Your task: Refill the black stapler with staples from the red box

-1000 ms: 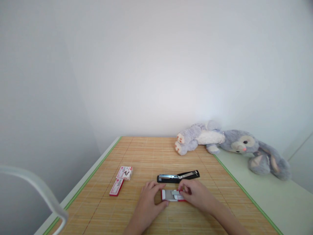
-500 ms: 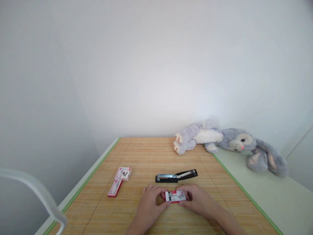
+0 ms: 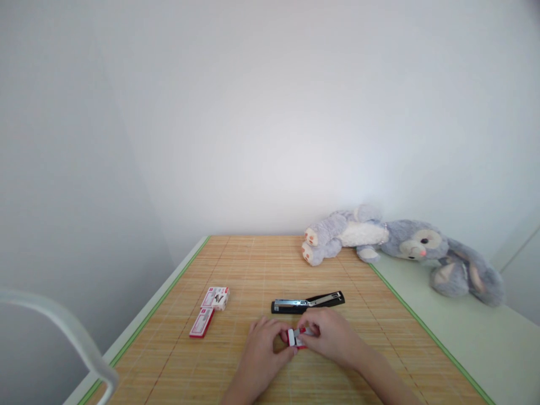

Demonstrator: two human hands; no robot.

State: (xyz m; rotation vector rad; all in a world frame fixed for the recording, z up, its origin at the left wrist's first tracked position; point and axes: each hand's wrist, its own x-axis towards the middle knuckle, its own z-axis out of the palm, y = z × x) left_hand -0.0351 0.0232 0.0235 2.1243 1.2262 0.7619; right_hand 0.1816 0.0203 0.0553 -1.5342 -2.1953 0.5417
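My left hand (image 3: 264,351) curls around the left end of a small red-and-white staple box (image 3: 291,338), thumb in front and fingers behind. A white inner tray shows at that end of the box. Over the box my right hand (image 3: 329,336) is closed in a pinch. A small grey strip, which looks like a strip of staples (image 3: 297,333), shows at its fingertips; the fingers hide part of it and much of the box. Just behind the hands lies a black stapler (image 3: 291,306), swung wide open with its metal magazine exposed.
Left of the hands, a white-and-red box with a stapler picture (image 3: 216,298) touches a flat red-and-white box (image 3: 201,323). A grey plush rabbit (image 3: 363,233) lies at the back right. The bamboo mat (image 3: 253,264) has a green edge. A blurred white curved bar (image 3: 63,326) is at left.
My right hand has moved left from the box's right end to above it and now pinches near the tray opening. My left hand keeps its hold. The view has shifted slightly.
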